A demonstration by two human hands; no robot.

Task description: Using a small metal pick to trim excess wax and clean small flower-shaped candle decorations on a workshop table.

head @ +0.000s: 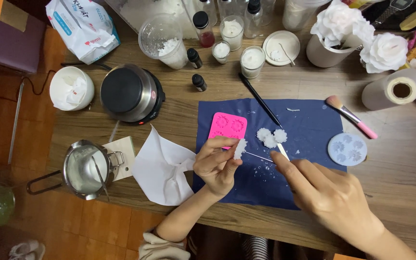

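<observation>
Left hand (216, 165): my fingers are pinching a white wax flower (240, 149) over the blue cloth (309, 126).
Right hand (331, 195): my fingers are closing on a thin stick (282, 150).
Pink mould (227, 126): lying emptied.
Metal pot (85, 169): holding melted white wax.
Glass jars (252, 61): sitting filled with white wax.

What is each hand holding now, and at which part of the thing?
The left hand pinches a small white wax flower by its lower end. The right hand holds a thin white stick at its near end.
</observation>
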